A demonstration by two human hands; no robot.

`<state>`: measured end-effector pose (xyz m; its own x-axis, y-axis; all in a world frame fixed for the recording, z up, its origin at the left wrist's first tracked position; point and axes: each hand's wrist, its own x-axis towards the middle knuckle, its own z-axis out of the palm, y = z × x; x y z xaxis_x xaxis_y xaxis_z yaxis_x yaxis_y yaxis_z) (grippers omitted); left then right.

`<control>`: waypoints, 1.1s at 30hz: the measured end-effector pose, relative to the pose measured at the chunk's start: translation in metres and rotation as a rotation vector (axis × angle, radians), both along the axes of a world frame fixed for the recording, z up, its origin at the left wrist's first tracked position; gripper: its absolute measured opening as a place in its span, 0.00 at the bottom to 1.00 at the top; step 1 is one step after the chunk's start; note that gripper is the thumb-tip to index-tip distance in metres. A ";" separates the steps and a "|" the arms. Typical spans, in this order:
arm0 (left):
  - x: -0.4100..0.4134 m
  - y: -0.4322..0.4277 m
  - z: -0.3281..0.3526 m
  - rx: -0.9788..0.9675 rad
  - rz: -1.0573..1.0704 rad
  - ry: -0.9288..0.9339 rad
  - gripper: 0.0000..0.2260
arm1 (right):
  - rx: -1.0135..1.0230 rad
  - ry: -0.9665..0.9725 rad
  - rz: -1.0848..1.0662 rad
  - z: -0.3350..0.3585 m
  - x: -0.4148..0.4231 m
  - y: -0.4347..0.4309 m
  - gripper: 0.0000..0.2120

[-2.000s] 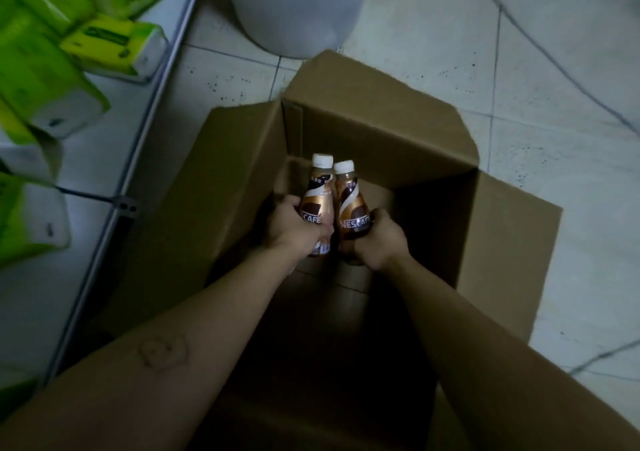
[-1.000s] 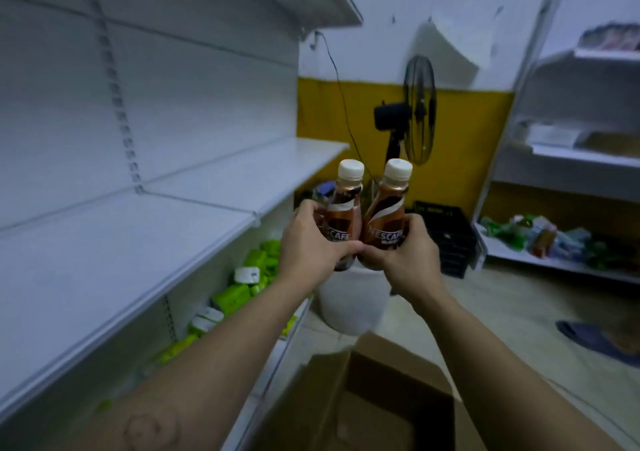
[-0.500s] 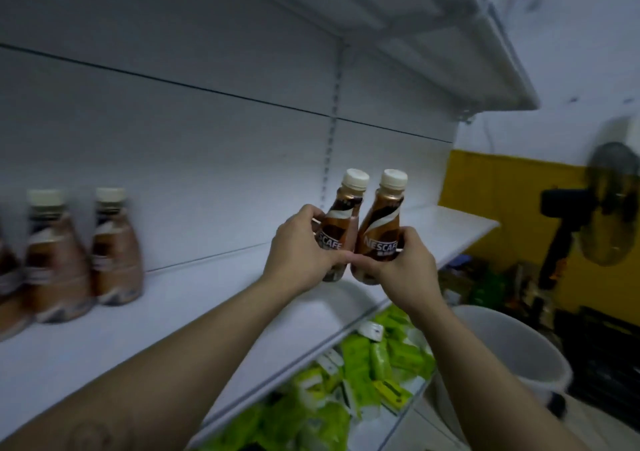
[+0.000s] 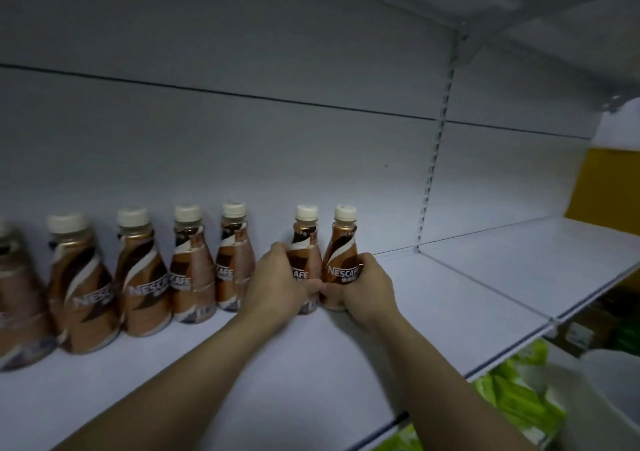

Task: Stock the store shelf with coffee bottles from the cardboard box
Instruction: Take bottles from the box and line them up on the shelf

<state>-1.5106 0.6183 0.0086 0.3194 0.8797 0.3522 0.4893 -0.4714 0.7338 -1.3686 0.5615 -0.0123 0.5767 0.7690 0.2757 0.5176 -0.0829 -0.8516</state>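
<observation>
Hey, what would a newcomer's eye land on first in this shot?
Center frame, the left hand grips the left-held bottle and the right hand the right-held bottle, side by side. To their left, a row of matching bottles lines the white shelf; bright green packs glow lower right.

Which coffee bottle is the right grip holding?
The bottle furthest right. The right grip holds it; the left grip holds its neighbour, and the rest stand untouched.

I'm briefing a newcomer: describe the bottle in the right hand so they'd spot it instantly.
A row of coffee bottles lines the back of the white shelf. The right hand grips the rightmost bottle. Only it has bare shelf to its right.
</observation>
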 end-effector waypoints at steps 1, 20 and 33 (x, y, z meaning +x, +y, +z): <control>-0.002 0.002 0.001 -0.002 0.004 0.010 0.29 | -0.003 -0.001 0.010 0.000 -0.002 0.004 0.28; -0.009 0.005 -0.007 0.504 0.225 0.405 0.42 | 0.025 0.051 -0.004 -0.003 -0.038 0.037 0.30; -0.021 0.003 -0.011 0.602 0.243 0.572 0.36 | 0.128 0.082 0.085 -0.010 -0.030 0.033 0.21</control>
<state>-1.5317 0.6212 -0.0021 0.4170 0.6623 0.6225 0.8448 -0.5350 0.0033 -1.3986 0.5947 -0.0224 0.5356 0.7777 0.3291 0.4464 0.0700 -0.8921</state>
